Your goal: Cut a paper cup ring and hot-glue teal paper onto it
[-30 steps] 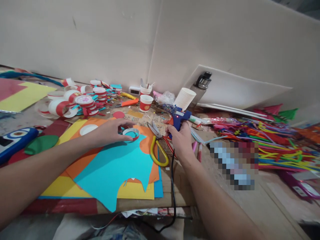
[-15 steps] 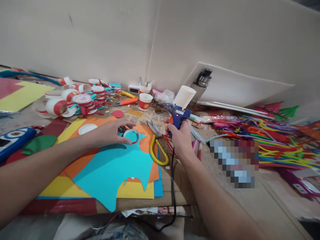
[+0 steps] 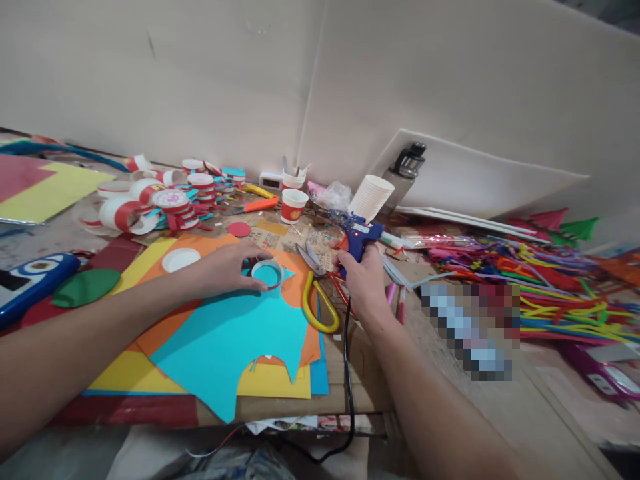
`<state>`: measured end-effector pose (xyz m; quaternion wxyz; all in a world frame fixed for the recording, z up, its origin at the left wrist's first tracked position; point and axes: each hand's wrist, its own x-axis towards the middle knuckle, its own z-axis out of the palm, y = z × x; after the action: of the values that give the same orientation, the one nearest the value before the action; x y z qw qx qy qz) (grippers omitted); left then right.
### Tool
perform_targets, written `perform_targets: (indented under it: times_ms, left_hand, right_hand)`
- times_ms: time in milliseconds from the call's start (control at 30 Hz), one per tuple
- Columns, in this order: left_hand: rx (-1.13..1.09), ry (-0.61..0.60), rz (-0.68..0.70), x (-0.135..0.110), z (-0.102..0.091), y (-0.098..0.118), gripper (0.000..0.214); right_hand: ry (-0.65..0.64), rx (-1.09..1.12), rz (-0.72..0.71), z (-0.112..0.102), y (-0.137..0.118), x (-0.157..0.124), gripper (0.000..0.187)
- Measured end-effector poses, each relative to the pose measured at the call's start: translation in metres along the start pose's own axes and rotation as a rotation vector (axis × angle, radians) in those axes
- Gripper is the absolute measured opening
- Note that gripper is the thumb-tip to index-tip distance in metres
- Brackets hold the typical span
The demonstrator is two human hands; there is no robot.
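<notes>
My left hand [image 3: 243, 268] is curled at the side of a small white paper ring with a red edge [image 3: 281, 275], thumb and fingers against it. The ring is over a cut turquoise paper sheet [image 3: 225, 340]. In my right hand [image 3: 367, 273] is a blue hot glue gun [image 3: 361, 237], its small light glowing red and its black cord [image 3: 349, 373] hanging down over the table edge. Between the hands lies a pair of yellow-handled scissors [image 3: 320, 310] with the blades apart. Orange paper [image 3: 165, 287] and yellow paper [image 3: 273, 387] lie beneath the turquoise sheet.
Red-and-white paper cup pieces [image 3: 175, 207] cluster at the back left. A paper cup [image 3: 293, 208], a tilted cup stack [image 3: 373, 197] and a bottle [image 3: 400, 180] stand behind. Colourful pipe cleaners [image 3: 550, 280] heap on the right. An orange utility knife [image 3: 257, 205] lies at the back.
The view has shifted slightly, moving the scene a little to the right. Both hands keep nearly the same place, the left at the paper ring and the right on the glue gun.
</notes>
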<state>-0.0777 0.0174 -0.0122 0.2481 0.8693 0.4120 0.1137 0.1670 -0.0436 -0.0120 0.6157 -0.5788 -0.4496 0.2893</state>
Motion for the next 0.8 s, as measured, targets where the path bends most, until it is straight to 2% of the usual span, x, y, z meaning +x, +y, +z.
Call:
perform_targets:
  times_ms: [233,567,800]
  left_hand:
    - [-0.011,-0.001,0.020,-0.001,0.001,-0.001,0.076]
    - [-0.050,-0.011,0.054,0.000,0.002,-0.003,0.064]
    - [-0.092,-0.014,0.070,-0.001,0.002,-0.003,0.059]
  right_hand:
    - [-0.027,-0.042,0.007,-0.001,0.000,-0.001,0.021]
    - [-0.049,-0.110,0.019,0.000,-0.007,-0.005,0.019]
    - [-0.128,-0.120,0.023,0.004,-0.013,-0.013,0.019]
